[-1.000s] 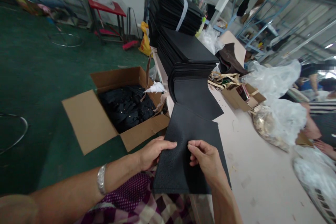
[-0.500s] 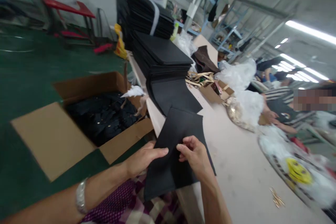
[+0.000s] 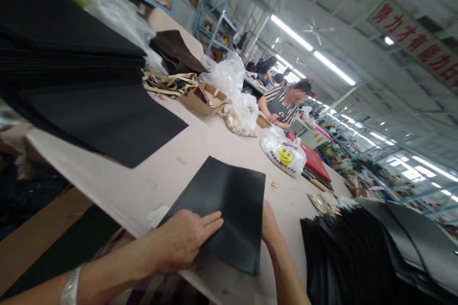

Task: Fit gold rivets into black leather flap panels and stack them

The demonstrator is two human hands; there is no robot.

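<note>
A black leather-like panel [image 3: 232,200] lies at the near edge of the table, its far corner pointing away from me. My left hand [image 3: 189,238] rests flat on its left part, with index and middle fingers stretched out over the surface. At the panel's right edge is my right hand [image 3: 271,224]; its fingers go behind or under the sheet and are hidden, so their grip cannot be made out. A few small gold-coloured metal pieces [image 3: 274,185] lie on the table just beyond the right hand.
A tall stack of black panels [image 3: 71,57] stands at left; more black pieces [image 3: 350,252] are piled at right. Along the pale table [image 3: 157,162] are a small cardboard box [image 3: 200,102], plastic bags [image 3: 284,152] and a red item [image 3: 315,157]. Across it sits a co-worker [image 3: 282,105].
My view has swung to the right. The panel has come down onto the table from above my lap. My left thumb no longer shows on top; my right hand moved from its middle to its right edge.
</note>
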